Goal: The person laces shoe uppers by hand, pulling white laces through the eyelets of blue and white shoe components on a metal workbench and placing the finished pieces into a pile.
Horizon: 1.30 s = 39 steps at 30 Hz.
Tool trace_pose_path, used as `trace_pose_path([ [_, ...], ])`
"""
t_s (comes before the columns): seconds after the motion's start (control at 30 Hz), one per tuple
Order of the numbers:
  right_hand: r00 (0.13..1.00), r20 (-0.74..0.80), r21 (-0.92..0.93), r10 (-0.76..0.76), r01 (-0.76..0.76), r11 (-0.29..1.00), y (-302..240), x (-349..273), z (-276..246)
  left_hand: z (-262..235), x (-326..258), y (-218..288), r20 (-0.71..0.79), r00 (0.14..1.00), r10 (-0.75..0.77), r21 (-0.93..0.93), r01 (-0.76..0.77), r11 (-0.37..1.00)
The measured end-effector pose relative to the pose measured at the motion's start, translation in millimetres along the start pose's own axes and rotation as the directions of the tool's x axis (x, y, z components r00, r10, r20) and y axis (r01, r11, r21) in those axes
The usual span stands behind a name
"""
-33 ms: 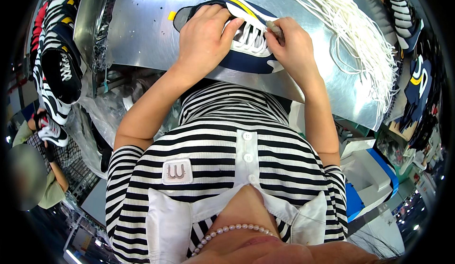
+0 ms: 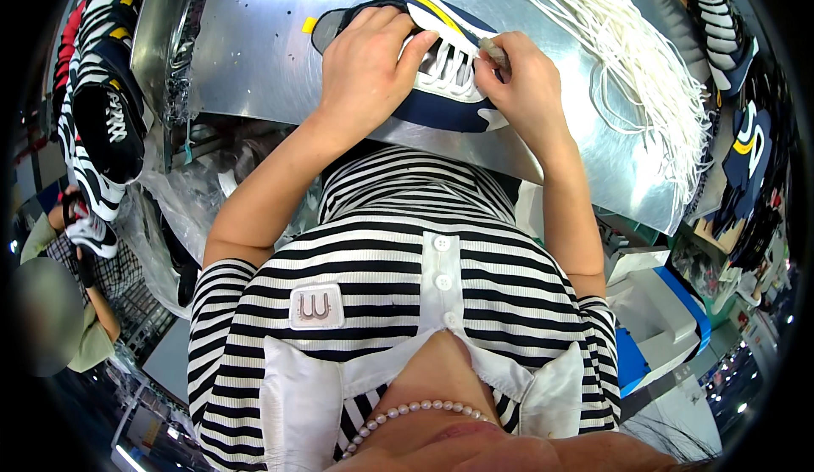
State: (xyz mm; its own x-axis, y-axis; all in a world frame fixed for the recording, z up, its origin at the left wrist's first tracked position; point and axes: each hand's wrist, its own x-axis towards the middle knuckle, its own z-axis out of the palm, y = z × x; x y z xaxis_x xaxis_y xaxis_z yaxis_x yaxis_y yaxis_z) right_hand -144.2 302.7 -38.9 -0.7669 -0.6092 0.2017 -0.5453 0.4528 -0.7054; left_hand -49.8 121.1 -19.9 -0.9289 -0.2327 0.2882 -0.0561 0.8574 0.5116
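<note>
A navy, white and yellow shoe upper (image 2: 441, 114) lies sideways on the metal tabletop, its yellow heel tab at the left. White shoelace (image 2: 449, 67) zigzags across its lacing rows. My left hand (image 2: 365, 65) grips the upper near the ankle opening, fingers reaching in over the edge and thumb along the tongue area. At the toe end of the lacing, my right hand (image 2: 526, 78) is closed in a pinch. A stubby grey-brown piece (image 2: 494, 52) shows at its fingers; whether it is a tool handle or a finger wrap I cannot tell. The fingertips hide what they pinch.
A heap of loose white laces (image 2: 632, 56) covers the right of the metal table (image 2: 254, 56). Laced shoe uppers (image 2: 106, 133) are stacked at the left, others (image 2: 721, 31) at the far right. Clear plastic bags (image 2: 195, 209) hang below the table. A co-worker (image 2: 89, 319) handles a shoe at lower left.
</note>
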Motion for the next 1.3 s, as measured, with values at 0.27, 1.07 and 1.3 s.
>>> trace_pose_path([
  [0.27,0.99,-0.142,0.095,-0.014,0.028,0.995,6.9,-9.7,11.4,0.8,7.0,-6.0,-0.068,0.995,0.076,-0.047,-0.079,0.996],
  [1.07,0.958,0.083,0.538,0.276,-0.276,0.796,-7.7,37.8,23.5,-108.4,0.5,-41.5,-0.023,0.912,-0.409,-0.748,0.255,0.612],
  [1.3,0.982,-0.18,-0.363,0.059,-0.122,0.924,62.9,53.4,-29.9,-60.3,213.3,-167.4,-0.026,0.996,-0.086,0.589,0.084,0.804],
])
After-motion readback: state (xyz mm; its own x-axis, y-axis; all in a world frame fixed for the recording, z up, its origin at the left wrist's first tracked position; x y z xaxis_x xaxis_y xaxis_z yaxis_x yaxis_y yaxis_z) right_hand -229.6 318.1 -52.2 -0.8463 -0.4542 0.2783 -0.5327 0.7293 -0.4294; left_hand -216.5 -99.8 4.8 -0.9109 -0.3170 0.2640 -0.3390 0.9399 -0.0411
